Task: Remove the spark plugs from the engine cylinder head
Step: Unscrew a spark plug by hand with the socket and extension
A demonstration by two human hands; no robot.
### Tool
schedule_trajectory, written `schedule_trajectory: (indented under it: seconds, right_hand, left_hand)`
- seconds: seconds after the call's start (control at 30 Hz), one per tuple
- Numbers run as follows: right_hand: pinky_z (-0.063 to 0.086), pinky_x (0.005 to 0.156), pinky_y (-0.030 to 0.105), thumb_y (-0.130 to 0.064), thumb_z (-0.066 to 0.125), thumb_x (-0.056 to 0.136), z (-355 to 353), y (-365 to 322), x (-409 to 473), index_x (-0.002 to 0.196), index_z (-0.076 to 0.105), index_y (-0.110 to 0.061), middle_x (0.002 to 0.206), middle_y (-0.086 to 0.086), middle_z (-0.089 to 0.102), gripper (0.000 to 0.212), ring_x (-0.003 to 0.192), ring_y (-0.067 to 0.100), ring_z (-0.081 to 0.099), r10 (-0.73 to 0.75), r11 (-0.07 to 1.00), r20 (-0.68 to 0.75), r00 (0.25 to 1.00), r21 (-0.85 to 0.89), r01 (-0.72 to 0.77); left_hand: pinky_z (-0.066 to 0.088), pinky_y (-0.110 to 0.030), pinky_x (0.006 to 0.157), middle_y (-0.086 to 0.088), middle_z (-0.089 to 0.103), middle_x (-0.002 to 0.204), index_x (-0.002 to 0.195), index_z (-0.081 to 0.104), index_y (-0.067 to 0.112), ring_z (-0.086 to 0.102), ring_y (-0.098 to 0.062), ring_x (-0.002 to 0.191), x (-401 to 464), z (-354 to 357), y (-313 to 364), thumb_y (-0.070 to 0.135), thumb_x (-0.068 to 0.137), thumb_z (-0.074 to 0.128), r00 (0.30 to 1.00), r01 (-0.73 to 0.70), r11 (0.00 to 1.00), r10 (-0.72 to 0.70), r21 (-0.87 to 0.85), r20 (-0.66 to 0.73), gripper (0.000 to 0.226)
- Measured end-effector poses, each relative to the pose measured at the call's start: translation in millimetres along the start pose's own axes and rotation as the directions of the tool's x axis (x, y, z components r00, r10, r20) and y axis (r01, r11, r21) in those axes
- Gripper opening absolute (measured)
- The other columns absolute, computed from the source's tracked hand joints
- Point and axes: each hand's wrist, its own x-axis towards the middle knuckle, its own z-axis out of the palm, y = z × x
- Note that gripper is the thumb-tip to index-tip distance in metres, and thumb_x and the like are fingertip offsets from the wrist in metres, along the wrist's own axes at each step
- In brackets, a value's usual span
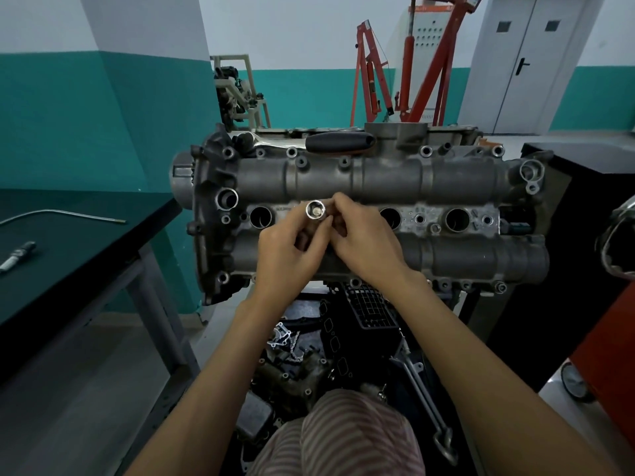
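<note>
Two hands meet over the middle of the cylinder head (378, 180), both on one spark plug socket (315, 210). Socket mouth faces up toward the camera; a pale plug end shows inside it, so the spark plug (316, 211) appears seated in the socket, its long axis running down and away through the fingers. Left hand (292, 249) is wrapped around the socket body from below; right hand (364, 238) pinches at the socket's right side near the rim, fingertips closest to the plug end. Judgement: the plug is lifted out and now being freed from the socket; the right hand is nearer for the pull, along the socket axis. Three plug wells are visible in the head: one left of the hands (260, 216), two to the right (390, 217) (457, 219). A black-handled tool (338, 141) lies along the far edge of the head. On the table (86, 242) at left, well apart, rest another spark plug (17, 255) and a thin bent rod (62, 214).
</note>
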Motion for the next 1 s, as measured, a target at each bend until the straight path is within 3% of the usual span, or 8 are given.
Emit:
schedule_trajectory:
  seconds: [0.1, 0.27, 0.4, 0.47, 0.57, 0.73, 0.87, 1.0]
  right_hand:
    - [0.039, 0.056, 0.035, -0.018, 0.050, 0.089, 1.4, 0.3, -0.8, 0.092, 0.046, -0.012, 0.080, 0.011, 0.062, 0.008, 0.074, 0.030, 0.056, -0.046, 0.998, 0.004, 0.999, -0.047, 0.046]
    - [0.043, 0.059, 0.034, -0.021, 0.054, 0.085, 0.4, 0.4, 0.1, 0.104, 0.051, -0.017, 0.083, 0.003, 0.065, 0.020, 0.076, 0.024, 0.060, -0.016, 1.000, 0.000, 1.000, 0.021, 0.016]
    - [0.046, 0.060, 0.038, -0.020, 0.063, 0.080, -0.8, 1.0, 2.8, 0.080, 0.047, -0.023, 0.067, -0.004, 0.056, 0.016, 0.065, 0.019, 0.054, 0.092, 0.979, -0.039, 0.995, 0.185, -0.084]
    - [0.044, 0.059, 0.038, -0.020, 0.062, 0.081, -0.9, 1.8, 2.8, 0.079, 0.048, -0.024, 0.061, -0.006, 0.051, 0.015, 0.061, 0.016, 0.050, 0.088, 0.978, -0.028, 0.996, 0.190, -0.081]
    - [0.039, 0.056, 0.033, -0.019, 0.054, 0.085, -1.2, 2.4, 0.8, 0.093, 0.053, -0.019, 0.063, -0.008, 0.049, 0.008, 0.065, 0.017, 0.051, 0.019, 0.994, 0.010, 1.000, 0.112, -0.020]
    - [0.039, 0.061, 0.031, -0.028, 0.053, 0.087, -0.5, -1.4, 0.0, 0.115, 0.047, -0.020, 0.088, 0.000, 0.066, 0.030, 0.084, 0.023, 0.061, -0.005, 1.000, 0.020, 1.000, -0.025, 0.005]
    - [0.036, 0.057, 0.030, -0.024, 0.059, 0.085, -0.5, 0.1, 0.7, 0.095, 0.046, -0.015, 0.080, 0.002, 0.063, 0.018, 0.075, 0.023, 0.060, 0.050, 0.998, -0.018, 0.999, 0.029, -0.050]
    - [0.029, 0.057, 0.028, -0.020, 0.054, 0.087, 0.6, 0.2, -2.1, 0.090, 0.045, -0.015, 0.076, 0.004, 0.062, 0.011, 0.074, 0.026, 0.058, -0.008, 1.000, -0.025, 1.000, -0.013, 0.007]
  left_hand:
    - [0.043, -0.038, 0.050, -0.007, 0.058, 0.056, 0.094, 0.064, 0.012, 0.052, -0.022, 0.047, 1.6, 1.3, -0.7, 0.024, 0.085, 0.065, 0.998, 0.045, 0.999, -0.047, -0.022, -0.052, 0.015]
    - [0.041, -0.040, 0.049, -0.007, 0.055, 0.058, 0.085, 0.060, 0.014, 0.050, -0.023, 0.048, 2.6, 3.7, 0.1, 0.030, 0.083, 0.067, 0.995, 0.068, 0.996, -0.072, -0.055, -0.068, 0.018]
    - [0.042, -0.042, 0.048, -0.012, 0.059, 0.064, 0.101, 0.061, 0.020, 0.050, -0.027, 0.050, 0.7, 0.8, 1.2, 0.033, 0.084, 0.058, 0.999, 0.035, 0.999, -0.036, -0.038, -0.011, 0.021]
    - [0.040, -0.038, 0.047, -0.012, 0.055, 0.060, 0.113, 0.058, 0.026, 0.044, -0.022, 0.048, -0.7, -0.7, 1.5, 0.028, 0.086, 0.053, 1.000, -0.001, 1.000, 0.001, -0.031, 0.005, 0.028]
    - [0.040, -0.040, 0.048, -0.009, 0.055, 0.055, 0.104, 0.063, 0.013, 0.048, -0.022, 0.047, -0.7, 0.1, 2.0, 0.029, 0.087, 0.054, 1.000, 0.002, 1.000, -0.002, -0.002, -0.030, 0.025]
    - [0.039, -0.036, 0.047, -0.006, 0.054, 0.056, 0.081, 0.053, 0.018, 0.048, -0.023, 0.048, 1.2, 3.1, 2.3, 0.028, 0.083, 0.067, 0.992, 0.075, 0.996, -0.079, -0.045, -0.095, 0.017]
    - [0.040, -0.041, 0.048, -0.010, 0.057, 0.061, 0.088, 0.054, 0.019, 0.050, -0.029, 0.050, 1.0, 2.6, 4.5, 0.029, 0.083, 0.067, 0.996, 0.057, 0.997, -0.061, -0.051, -0.065, 0.017]
    - [0.038, -0.032, 0.047, -0.008, 0.055, 0.056, 0.100, 0.059, 0.014, 0.046, -0.020, 0.047, -1.1, -0.5, 2.6, 0.026, 0.085, 0.056, 1.000, -0.007, 1.000, 0.008, 0.024, -0.009, 0.020]
